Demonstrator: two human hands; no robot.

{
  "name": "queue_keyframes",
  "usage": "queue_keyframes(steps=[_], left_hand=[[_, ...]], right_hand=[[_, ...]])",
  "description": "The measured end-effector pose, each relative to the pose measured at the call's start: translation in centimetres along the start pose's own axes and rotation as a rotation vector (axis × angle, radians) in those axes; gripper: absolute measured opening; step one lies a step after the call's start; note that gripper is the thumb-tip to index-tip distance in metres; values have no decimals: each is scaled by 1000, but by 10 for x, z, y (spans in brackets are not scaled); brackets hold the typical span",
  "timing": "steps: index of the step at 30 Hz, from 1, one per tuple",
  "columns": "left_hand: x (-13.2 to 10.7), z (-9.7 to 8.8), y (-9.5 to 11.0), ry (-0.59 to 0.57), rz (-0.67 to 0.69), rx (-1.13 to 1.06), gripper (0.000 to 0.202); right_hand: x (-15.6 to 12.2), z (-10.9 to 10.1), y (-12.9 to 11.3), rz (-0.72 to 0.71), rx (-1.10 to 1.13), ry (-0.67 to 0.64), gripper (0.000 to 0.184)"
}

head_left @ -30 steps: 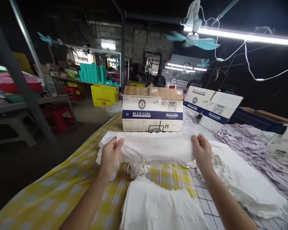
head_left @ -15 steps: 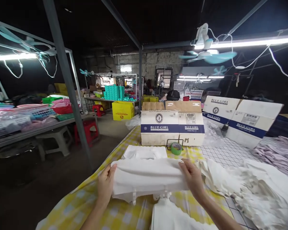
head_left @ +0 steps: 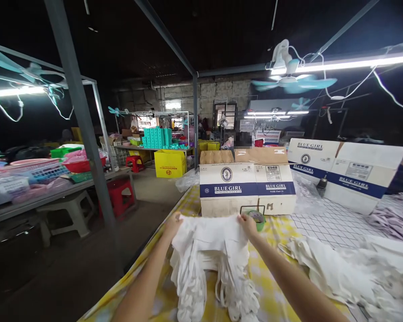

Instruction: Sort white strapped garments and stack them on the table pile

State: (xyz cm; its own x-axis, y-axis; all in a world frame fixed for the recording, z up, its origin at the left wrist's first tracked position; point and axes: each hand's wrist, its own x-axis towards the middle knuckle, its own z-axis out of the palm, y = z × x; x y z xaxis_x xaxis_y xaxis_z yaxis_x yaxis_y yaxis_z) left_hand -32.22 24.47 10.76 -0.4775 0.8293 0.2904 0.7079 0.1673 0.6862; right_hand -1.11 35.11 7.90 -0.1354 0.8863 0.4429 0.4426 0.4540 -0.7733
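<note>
My left hand (head_left: 173, 223) and my right hand (head_left: 246, 222) are stretched out forward, each closed on a top corner of a stack of white cloth bags (head_left: 211, 250). The stack hangs from my fingers over the yellow checked tablecloth (head_left: 174, 295), with its looped handles dangling toward me. Right beyond my hands stands a cardboard box marked BLUE GIRL (head_left: 247, 181). A roll of green tape (head_left: 258, 218) lies just past my right hand, against that box.
A second BLUE GIRL box (head_left: 345, 172) leans at the right. Heaps of white bags (head_left: 349, 273) and purplish cloth (head_left: 398, 214) cover the table's right side. A steel post (head_left: 83, 120) stands left of the table. Beyond it are stools, baskets and a yellow bin (head_left: 169, 163).
My hands have moved forward, away from me and closer together, carrying the white stack toward the box. The stack now hangs lengthwise with its handles trailing. The camera has tilted up.
</note>
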Motion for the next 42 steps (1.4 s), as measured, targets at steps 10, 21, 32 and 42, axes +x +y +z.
queue_keyframes(steps=[10,21,32,42], left_hand=[[15,32,-26,-91,49,136,28],[-19,19,22,38,94,385,29],[-267,47,108,-255,539,61,29],[-402,91,153,-702,706,453,29]], right_hand=[[18,23,46,213,-307,-140,21],[-19,-26,25,251,-345,-132,28],[-215,-250,43,412,-279,-284,23],[-342,-272,8,473,-295,-194,23]])
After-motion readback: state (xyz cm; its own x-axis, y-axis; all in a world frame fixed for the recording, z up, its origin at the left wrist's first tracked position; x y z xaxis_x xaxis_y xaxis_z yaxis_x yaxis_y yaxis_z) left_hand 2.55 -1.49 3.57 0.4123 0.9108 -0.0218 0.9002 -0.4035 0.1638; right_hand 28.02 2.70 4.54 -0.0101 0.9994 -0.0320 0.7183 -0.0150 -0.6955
